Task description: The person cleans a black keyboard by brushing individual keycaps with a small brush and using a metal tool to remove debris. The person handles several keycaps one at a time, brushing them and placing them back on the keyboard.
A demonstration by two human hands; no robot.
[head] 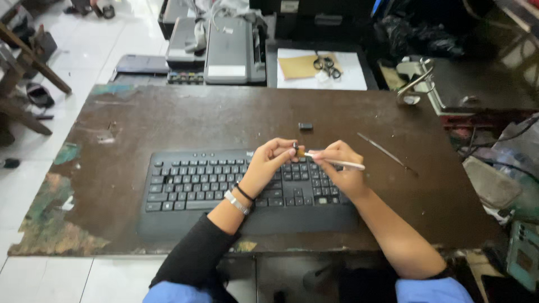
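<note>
- Small dark keycap pinched at fingertip level by the left hand, raised just above the upper right part of the black keyboard.
- Thin pale brush gripped pen-fashion in the right hand; brownish tip touching or nearly touching the keycap, which of the two too small to tell.
- Long axis of the brush close to level, running from the tip at the keycap out to the right and slightly down, tail end sticking out past the right hand's knuckles.
- Keycap just left of the brush tip, between both hands; left hand actually holding it, right hand close beside through the brush only.
- Left hand curled, thumb and forefinger closed on the keycap, remaining fingers folded; wrist with a metal watch band and a dark band.
- Right hand closed round the brush, no finger spread.
- Keyboard flat on a worn brown table, wrist rest toward the person.
- Another small black keycap-like piece lying alone on the table beyond the hands, well apart from them.
- Thin metal rod lying at a slant on the table to the right.
- Farther back: grey printer, scissors on a brown envelope over white paper.
</note>
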